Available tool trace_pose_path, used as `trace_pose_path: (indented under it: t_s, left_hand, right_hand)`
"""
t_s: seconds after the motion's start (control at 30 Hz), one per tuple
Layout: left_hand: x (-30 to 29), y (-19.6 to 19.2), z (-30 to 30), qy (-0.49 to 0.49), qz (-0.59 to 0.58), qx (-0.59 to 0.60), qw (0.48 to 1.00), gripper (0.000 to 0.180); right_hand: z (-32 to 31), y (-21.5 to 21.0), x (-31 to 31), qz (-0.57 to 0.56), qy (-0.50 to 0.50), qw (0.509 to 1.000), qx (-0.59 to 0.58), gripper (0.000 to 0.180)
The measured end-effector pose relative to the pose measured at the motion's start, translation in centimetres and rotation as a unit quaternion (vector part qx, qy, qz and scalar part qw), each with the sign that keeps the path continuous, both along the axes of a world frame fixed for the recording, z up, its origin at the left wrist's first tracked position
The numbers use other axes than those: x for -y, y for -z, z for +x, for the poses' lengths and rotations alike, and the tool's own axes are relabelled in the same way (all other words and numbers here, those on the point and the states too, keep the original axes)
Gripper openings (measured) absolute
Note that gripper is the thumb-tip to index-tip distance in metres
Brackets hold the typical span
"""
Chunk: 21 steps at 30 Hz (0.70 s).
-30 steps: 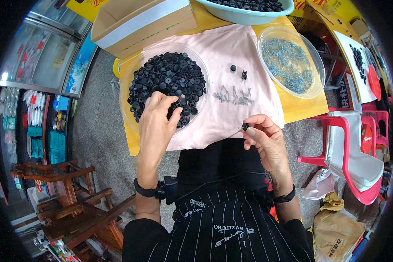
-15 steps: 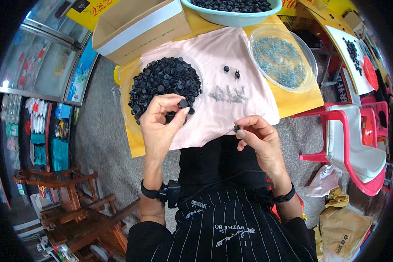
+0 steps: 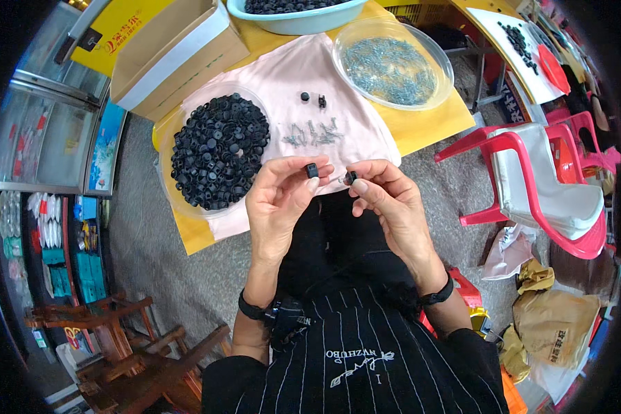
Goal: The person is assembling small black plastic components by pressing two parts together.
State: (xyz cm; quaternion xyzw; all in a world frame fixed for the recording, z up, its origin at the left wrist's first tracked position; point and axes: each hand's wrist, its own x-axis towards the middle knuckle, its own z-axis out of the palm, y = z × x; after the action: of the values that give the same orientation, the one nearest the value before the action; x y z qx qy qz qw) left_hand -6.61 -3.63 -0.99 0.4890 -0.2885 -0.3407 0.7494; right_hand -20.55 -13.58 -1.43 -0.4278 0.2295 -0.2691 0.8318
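Black cap: I held a small black plastic cap (image 3: 312, 170) between the thumb and first fingers of my left hand (image 3: 283, 200), in the air above my lap, just before the near edge of the counter.
Second piece: my right hand (image 3: 386, 200) pinched another small dark piece (image 3: 350, 177) with what looked like a thin metal pin; it was too small to tell more.
Hands: both were closed on their pieces, the fingertips near each other but not touching.
How the cap handled: I judged it very light and stiff, with smooth sides, so it could slip or jump away if I pressed too hard.
Where to hold: I judged the best place was the round side wall, so the open face stayed free toward the other piece.
Pin: I judged it thin and easy to bend or drop; holding close to its head seemed safer.
Pile of caps: many same black caps (image 3: 217, 152) lay in a clear round dish on my left.
Loose pins: a small group of metal pins (image 3: 314, 132) lay on the pink cloth (image 3: 290, 76).
Finished-looking pieces: two dark pieces (image 3: 312, 99) lay farther on the cloth.
Counter: the yellow counter (image 3: 428, 124) also carried a clear bowl of small metal parts (image 3: 392, 62), a blue basin (image 3: 297, 15) and a cardboard box (image 3: 179, 55).
Beside: a red plastic chair (image 3: 538, 193) stood at my right.
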Motion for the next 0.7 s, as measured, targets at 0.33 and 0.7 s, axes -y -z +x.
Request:
trace_pose_path:
  t_s: [0.33,0.7]
  left_hand:
    - [0.5,0.7,-1.3,0.018,0.011,0.027,0.999,0.026]
    - [1.3,0.7,-1.7,0.041,0.025,0.02,0.999,0.024]
  right_hand:
    - [-1.1,0.5,0.5,0.075,0.006,0.997,0.025,0.024]
    - [-1.3,1.8,1.9,0.192,-0.021,0.976,0.103,0.026]
